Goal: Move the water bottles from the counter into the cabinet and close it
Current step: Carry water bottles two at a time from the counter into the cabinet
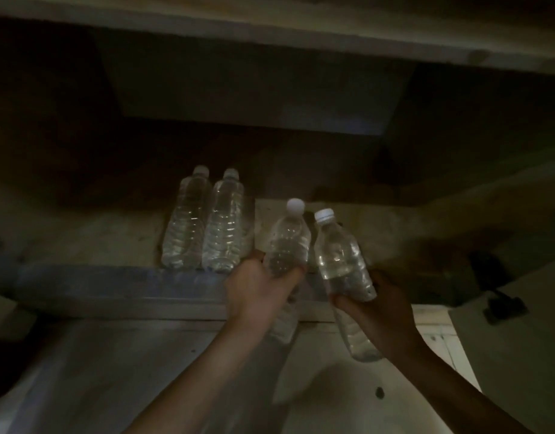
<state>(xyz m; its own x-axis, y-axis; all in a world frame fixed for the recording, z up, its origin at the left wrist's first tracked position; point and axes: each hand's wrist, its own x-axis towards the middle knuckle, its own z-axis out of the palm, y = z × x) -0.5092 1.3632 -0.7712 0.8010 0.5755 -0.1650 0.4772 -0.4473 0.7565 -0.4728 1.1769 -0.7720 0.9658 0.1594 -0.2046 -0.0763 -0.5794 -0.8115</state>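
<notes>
Two clear water bottles with white caps (186,220) (224,223) stand side by side on the floor of the dim open cabinet (113,242), just behind its front edge. My left hand (257,289) grips a third bottle (288,242) around its middle, tilted over the cabinet's front edge, right of the standing pair. My right hand (379,308) holds a fourth bottle (342,261) by its lower half, tilted likewise, just right of the third. Both held bottles point cap-first into the cabinet.
The cabinet's front ledge (113,286) runs across below the bottles. A dark hinge or latch (501,302) sits at the right beside a pale door panel (520,355). The cabinet's inside is deep and very dark, with bare floor at the left and right of the bottles.
</notes>
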